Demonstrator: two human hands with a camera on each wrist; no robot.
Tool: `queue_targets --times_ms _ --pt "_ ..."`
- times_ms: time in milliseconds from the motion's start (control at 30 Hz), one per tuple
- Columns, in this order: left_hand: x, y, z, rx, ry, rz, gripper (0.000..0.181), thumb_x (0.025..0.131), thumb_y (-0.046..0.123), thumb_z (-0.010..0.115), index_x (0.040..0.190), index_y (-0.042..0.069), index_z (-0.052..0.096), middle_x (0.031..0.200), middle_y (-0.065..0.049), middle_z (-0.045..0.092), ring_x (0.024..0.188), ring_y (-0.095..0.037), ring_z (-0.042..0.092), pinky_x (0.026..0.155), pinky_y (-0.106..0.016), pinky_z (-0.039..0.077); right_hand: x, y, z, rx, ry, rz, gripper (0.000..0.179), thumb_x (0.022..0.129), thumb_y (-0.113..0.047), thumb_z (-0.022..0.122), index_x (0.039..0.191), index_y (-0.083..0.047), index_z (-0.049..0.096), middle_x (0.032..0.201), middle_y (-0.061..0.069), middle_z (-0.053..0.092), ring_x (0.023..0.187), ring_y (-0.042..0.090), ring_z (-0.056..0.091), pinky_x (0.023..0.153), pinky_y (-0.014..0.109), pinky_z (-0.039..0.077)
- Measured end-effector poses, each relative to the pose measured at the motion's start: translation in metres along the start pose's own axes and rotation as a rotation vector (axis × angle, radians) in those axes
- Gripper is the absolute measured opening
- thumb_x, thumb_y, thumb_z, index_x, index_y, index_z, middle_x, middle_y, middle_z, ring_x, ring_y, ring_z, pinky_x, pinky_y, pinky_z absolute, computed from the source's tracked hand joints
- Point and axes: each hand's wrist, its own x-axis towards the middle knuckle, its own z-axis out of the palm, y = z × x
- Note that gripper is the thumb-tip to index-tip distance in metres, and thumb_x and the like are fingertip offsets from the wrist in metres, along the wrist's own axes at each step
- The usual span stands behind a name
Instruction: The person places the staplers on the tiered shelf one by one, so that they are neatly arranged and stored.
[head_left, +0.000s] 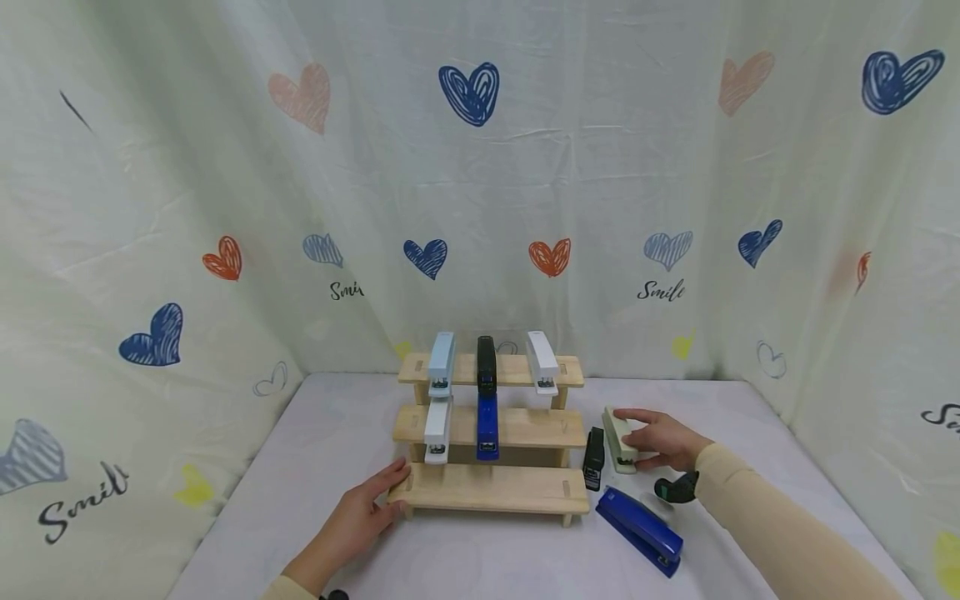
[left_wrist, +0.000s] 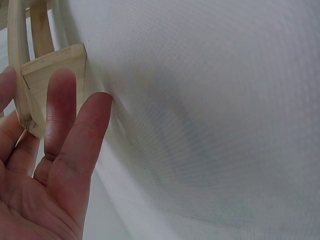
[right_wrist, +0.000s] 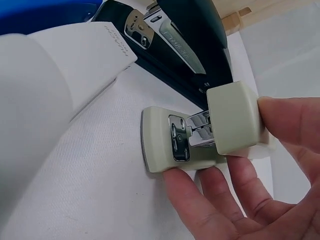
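Note:
On the right side of the table, my right hand (head_left: 667, 442) holds a pale green stapler (right_wrist: 232, 120), thumb on one side and fingers on the other. The stapler lies on the white cloth. At the left end of the lowest shelf, my left hand (head_left: 360, 517) grips the three-tier wooden rack (head_left: 491, 490), with two other fingers stretched out beside it. A light blue stapler (head_left: 441, 358), a black stapler (head_left: 486, 362) and a white stapler (head_left: 542, 358) stand on the top tier. The middle tier bears another white stapler (head_left: 437, 429) and a blue stapler (head_left: 487, 425).
Between rack and right hand lies a black stapler (head_left: 594, 457). Nearer me is a large blue stapler (head_left: 641, 529). A dark green item (head_left: 677, 488) is partly hidden by the right sleeve. A white object (right_wrist: 95, 60) with small lettering lies nearby. Patterned curtains (head_left: 480, 183) surround the table.

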Motion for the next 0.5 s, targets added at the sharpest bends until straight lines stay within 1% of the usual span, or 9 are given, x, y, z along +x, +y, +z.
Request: queue_targets --times_ms 167,400,500 --pt "0.0005 -0.0007 0.0005 0.007 0.003 -0.002 0.051 0.094 0.013 0.071 0.142 0.005 0.056 0.154 -0.011 0.042 0.053 -0.006 0.048 0.054 -0.025 0.047 0.0003 0.0012 -0.0018 0.006 -0.014 0.002 0.065 0.097 -0.007 0.06 0.156 -0.008 0.032 0.146 0.034 0.029 0.118 0.045 0.051 0.085 0.054 0.054" --pt "0.0008 -0.0017 0.0 -0.003 0.008 0.013 0.05 0.093 0.014 0.072 0.14 0.004 0.057 0.153 -0.012 0.043 0.054 -0.006 0.049 0.055 -0.024 0.048 -0.0023 0.003 -0.005 0.028 -0.004 0.012 0.063 0.098 -0.008 0.06 0.155 -0.01 0.034 0.146 0.033 0.031 0.118 0.044 0.051 0.085 0.052 0.054" --pt "0.0008 -0.0025 -0.0001 -0.001 0.009 0.018 0.051 0.094 0.014 0.071 0.141 0.004 0.056 0.153 -0.012 0.043 0.055 -0.005 0.05 0.055 -0.024 0.048 -0.0048 0.0026 -0.0068 0.038 -0.021 -0.001 0.064 0.098 -0.009 0.06 0.156 -0.009 0.032 0.147 0.033 0.029 0.119 0.044 0.05 0.086 0.053 0.053"
